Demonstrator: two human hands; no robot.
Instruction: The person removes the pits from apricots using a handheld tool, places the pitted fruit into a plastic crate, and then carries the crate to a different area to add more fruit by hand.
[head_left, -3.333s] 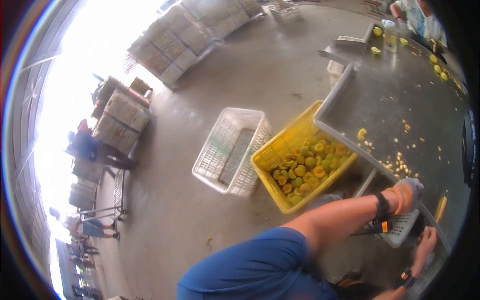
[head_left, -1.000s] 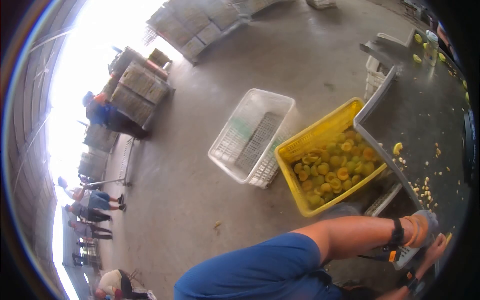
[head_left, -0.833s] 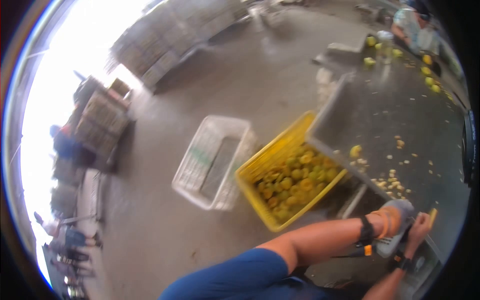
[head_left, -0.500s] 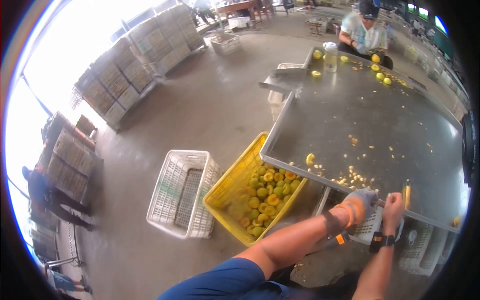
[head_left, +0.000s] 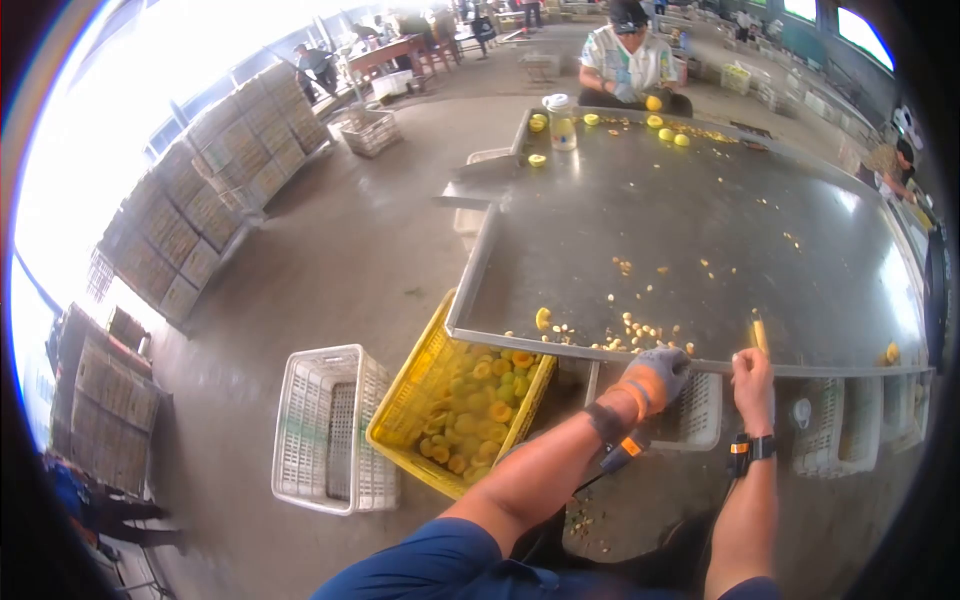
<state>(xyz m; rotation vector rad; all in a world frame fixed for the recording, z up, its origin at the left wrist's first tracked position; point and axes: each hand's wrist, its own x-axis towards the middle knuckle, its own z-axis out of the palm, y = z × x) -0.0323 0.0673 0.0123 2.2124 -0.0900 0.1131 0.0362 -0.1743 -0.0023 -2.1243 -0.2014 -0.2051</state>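
Both hands have been climbing since the earliest frame and are now sitting side by side on the near rim, while the view has been swinging up to take in the whole steel surface (head_left: 700,230). That one surface is filling the right half of the head view, with one co-worker (head_left: 628,55) working at its far end.

Two crates are standing on the floor to the left: one yellow crate (head_left: 405,410), holding cut fruit halves and tucking under the surface corner, and one white crate (head_left: 300,430) just beside it. Three white baskets (head_left: 700,415) are hanging under the near rim, the first directly below the hands.

The gloved left hand (head_left: 655,370) is curling over the rim, fingers closed on it. The bare right hand (head_left: 752,378) is gripping the same rim just beside it.

One yellow-handled tool (head_left: 758,330) is lying on the surface just beyond the right hand's fingertips, not touching them. One bottle (head_left: 562,122) is standing at the far corner. Small fruit scraps (head_left: 635,330) are lying scattered close to the left hand.
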